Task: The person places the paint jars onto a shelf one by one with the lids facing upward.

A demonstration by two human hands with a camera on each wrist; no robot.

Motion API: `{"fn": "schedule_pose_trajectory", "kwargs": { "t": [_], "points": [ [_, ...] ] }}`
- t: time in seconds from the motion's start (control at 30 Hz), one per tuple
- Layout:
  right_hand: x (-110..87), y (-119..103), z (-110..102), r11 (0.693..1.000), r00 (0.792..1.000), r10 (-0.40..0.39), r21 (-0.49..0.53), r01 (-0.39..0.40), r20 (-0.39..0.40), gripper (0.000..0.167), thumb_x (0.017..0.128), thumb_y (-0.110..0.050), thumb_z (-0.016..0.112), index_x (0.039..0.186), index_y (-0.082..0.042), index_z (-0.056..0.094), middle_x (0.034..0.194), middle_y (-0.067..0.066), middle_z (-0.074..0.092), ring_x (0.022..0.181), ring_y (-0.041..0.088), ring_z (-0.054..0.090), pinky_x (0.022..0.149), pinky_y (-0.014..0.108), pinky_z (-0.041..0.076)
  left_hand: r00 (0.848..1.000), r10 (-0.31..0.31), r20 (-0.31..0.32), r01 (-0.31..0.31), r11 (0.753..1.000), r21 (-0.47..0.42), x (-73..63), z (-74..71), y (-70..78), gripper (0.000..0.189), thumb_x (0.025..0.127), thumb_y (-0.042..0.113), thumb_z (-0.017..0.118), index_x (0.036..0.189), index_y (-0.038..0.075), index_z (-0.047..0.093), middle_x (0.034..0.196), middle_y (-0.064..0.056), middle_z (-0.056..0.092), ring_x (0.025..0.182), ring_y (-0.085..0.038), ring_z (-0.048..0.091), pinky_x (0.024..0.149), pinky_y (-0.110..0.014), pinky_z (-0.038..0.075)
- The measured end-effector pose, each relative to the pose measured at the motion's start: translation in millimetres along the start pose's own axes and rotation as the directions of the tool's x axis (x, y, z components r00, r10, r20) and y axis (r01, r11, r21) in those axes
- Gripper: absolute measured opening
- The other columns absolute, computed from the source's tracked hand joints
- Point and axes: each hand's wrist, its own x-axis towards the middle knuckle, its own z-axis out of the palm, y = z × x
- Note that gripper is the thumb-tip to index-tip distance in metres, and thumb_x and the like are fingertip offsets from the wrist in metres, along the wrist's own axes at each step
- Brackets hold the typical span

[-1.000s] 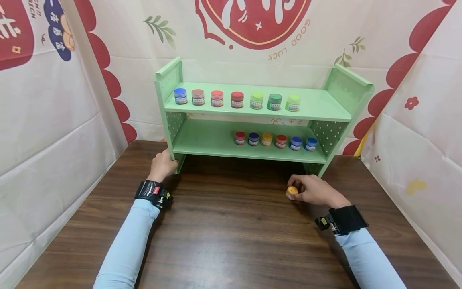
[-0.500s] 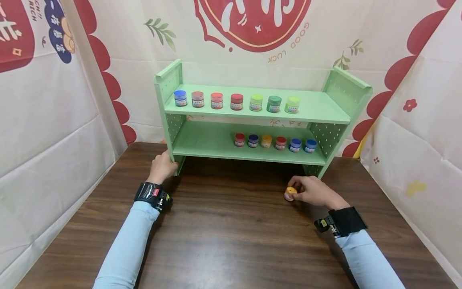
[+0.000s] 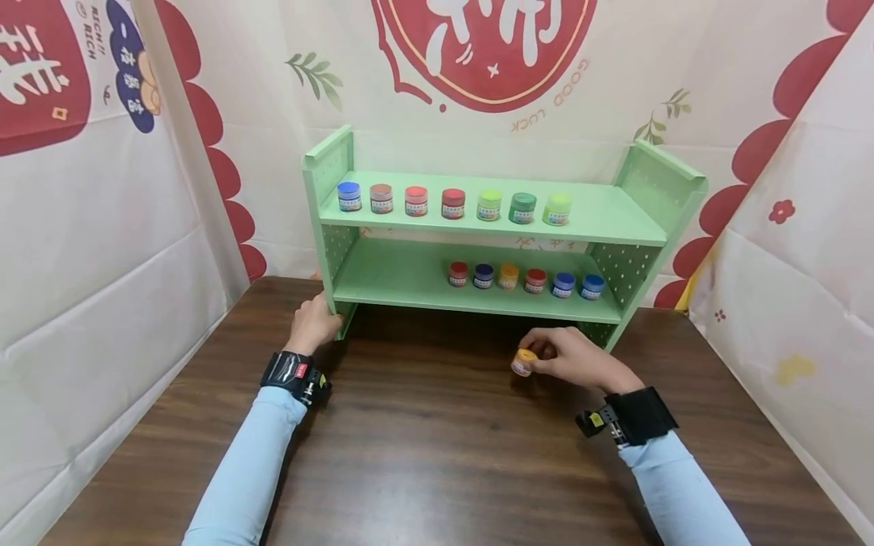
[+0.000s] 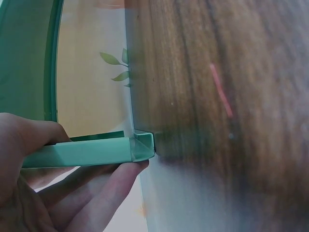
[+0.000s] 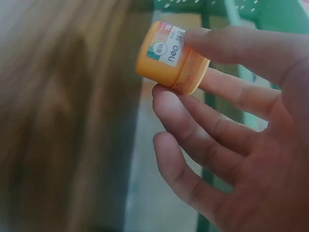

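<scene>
My right hand (image 3: 570,356) pinches a small orange paint jar (image 3: 522,367) between thumb and fingers, in front of the shelf's lower right part. In the right wrist view the jar (image 5: 164,57) is tilted, its white label facing the camera, and the ring and little fingers stay off it. At the other end, my left hand (image 3: 314,324) grips the lower left side panel of the green two-tier shelf (image 3: 410,302). The left wrist view has the thumb on one face of that panel (image 4: 87,152) and fingers on the other.
Blue, brown, red and green paint jars (image 3: 453,203) line the upper tier. Smaller red, blue and orange jars (image 3: 536,281) stand on the right half of the lower tier. The shelf stands on a brown wooden table (image 3: 437,455), with printed cloth (image 3: 478,152) behind and at both sides.
My right hand has carried the orange jar to the left along the front of the shelf. The left hand keeps its grip on the side panel. The head view has shifted slightly.
</scene>
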Motion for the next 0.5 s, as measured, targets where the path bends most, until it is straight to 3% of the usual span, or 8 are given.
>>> {"fn": "schedule_pose_trajectory", "kwargs": {
  "t": [0.23, 0.37, 0.5],
  "points": [
    [43.9, -49.0, -20.9, 0.993, 0.994, -0.105, -0.054, 0.105, 0.013, 0.021, 0.095, -0.019, 0.074, 0.116, -0.017, 0.071, 0.093, -0.004, 0.072, 0.078, 0.011, 0.062, 0.071, 0.029, 0.050, 1.000, -0.011, -0.018, 0.011, 1.000, -0.002, -6.9, 3.1, -3.9, 0.019, 0.085, 0.015, 0.061, 0.081, 0.010, 0.044, 0.073, -0.010, 0.048, 0.078, -0.034, 0.057, 0.069, -0.050, 0.048],
    [67.2, -75.2, -33.3, 0.990, 0.993, -0.119, -0.082, 0.118, -0.015, 0.020, 0.095, -0.022, 0.074, 0.114, -0.017, 0.071, 0.094, -0.003, 0.074, 0.082, 0.013, 0.065, 0.076, 0.034, 0.053, 0.999, -0.014, -0.036, 0.014, 1.000, 0.000, -5.7, 6.1, -2.5, 0.017, 0.084, 0.017, 0.063, 0.083, 0.009, 0.048, 0.079, -0.014, 0.057, 0.080, -0.036, 0.060, 0.070, -0.054, 0.051],
    [92.0, -94.6, -41.2, 0.985, 0.989, -0.129, -0.125, 0.119, -0.073, 0.023, 0.094, -0.023, 0.075, 0.115, -0.015, 0.072, 0.100, 0.001, 0.074, 0.091, 0.016, 0.068, 0.083, 0.039, 0.055, 0.999, -0.009, -0.037, 0.009, 1.000, 0.001, -3.1, 3.7, -1.6, 0.019, 0.084, 0.017, 0.062, 0.081, 0.011, 0.044, 0.074, -0.010, 0.051, 0.077, -0.033, 0.057, 0.068, -0.051, 0.049]
  ]
}}
